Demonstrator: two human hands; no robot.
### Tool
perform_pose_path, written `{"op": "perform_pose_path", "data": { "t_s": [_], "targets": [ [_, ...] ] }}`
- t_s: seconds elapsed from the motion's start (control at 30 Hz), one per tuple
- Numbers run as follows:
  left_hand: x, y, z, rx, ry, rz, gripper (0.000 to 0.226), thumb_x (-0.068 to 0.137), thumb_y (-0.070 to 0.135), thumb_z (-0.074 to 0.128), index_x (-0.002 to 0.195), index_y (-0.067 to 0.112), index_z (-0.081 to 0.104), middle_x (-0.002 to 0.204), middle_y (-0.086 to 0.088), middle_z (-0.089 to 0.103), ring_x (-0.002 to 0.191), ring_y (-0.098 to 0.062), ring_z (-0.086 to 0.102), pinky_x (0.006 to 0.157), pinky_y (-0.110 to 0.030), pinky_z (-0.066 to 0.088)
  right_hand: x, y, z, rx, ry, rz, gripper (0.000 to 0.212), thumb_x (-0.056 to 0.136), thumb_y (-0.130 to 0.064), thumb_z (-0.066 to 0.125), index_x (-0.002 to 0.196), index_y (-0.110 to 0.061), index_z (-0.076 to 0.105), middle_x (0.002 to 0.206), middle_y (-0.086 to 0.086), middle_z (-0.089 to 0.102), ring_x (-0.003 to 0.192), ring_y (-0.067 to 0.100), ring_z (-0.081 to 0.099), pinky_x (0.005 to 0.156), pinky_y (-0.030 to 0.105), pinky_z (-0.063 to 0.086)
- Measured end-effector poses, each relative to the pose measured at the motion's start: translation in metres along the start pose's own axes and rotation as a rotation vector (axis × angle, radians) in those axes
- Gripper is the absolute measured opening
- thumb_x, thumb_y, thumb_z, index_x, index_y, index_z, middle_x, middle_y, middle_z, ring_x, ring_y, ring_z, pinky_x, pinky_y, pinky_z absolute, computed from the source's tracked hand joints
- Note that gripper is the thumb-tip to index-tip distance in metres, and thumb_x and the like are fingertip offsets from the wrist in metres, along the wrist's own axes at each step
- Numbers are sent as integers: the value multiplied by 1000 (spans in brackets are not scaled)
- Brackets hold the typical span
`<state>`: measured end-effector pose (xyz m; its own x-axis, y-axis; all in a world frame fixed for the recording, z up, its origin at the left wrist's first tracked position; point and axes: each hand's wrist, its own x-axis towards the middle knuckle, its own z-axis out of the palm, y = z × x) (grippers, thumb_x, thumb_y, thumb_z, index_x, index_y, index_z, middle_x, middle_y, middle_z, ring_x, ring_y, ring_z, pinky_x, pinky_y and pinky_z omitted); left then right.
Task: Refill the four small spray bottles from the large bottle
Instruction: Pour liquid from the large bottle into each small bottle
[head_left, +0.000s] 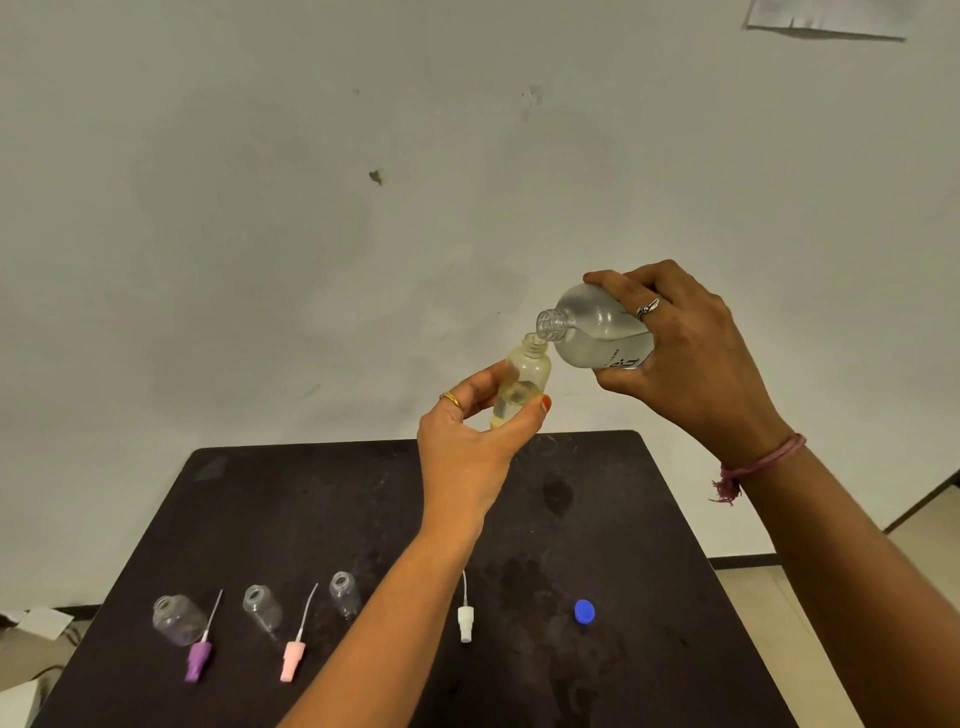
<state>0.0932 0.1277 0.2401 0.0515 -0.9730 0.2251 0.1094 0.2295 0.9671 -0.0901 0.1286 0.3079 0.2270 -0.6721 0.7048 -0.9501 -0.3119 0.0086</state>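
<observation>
Pouring setup mid-air above the dark table (291, 499): right hand (691, 364) grips the large clear bottle (597, 332), fingers wrapped over its top and thumb under, bottle tipped neck-down to the left, cap off. Its open mouth sits just above/at the neck of a small yellowish spray bottle (522, 382), which the left hand (467, 441) pinches btwn thumb and fingers near the lower body, held roughly upright w/ slight tilt. Some clear liquid shows in the small bottle's lower part; can't tell if a stream is running, view too soft there.

On the table, front row L to R: empty clear small bottle (176, 618), purple spray pump (200, 657) w/ dip tube lying just right of it; second clear small bottle (262, 608); pink spray pump (292, 657) lying beside; third clear small bottle (345, 595), partly behind the left forearm. All three are open-topped, no pumps on. Right of the forearm lies a white spray pump (466, 621), tube pointing away. Blue cap (584, 610) sits further right, apart from the rest.

Rings on both hands, pink thread bracelet (763, 457) on right wrist. Off-white wall (311, 208) behind.
</observation>
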Motion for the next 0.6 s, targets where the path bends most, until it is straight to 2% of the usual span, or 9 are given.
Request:
{"op": "perform_pose_path", "data": {
  "t_s": [0.47, 0.6],
  "targets": [
    [3, -3, 1, -12, 1, 1, 34, 70, 26, 84, 91, 45, 66, 93, 25, 69, 94, 7, 63, 71, -7, 47, 2, 0, 4, -5, -8, 5, 75, 60, -18, 85, 129, -14, 55, 108, 13, 58, 92, 28, 58, 76, 33, 46],
    [4, -3, 2, -12, 3, 4, 34, 70, 26, 84, 93, 44, 65, 94, 25, 69, 95, 7, 63, 72, -7, 47, 2, 1, 4, -8, -8, 8, 75, 59, -18, 86, 128, -14, 56, 108, 12, 59, 92, 28, 58, 77, 29, 40]
  ]
}}
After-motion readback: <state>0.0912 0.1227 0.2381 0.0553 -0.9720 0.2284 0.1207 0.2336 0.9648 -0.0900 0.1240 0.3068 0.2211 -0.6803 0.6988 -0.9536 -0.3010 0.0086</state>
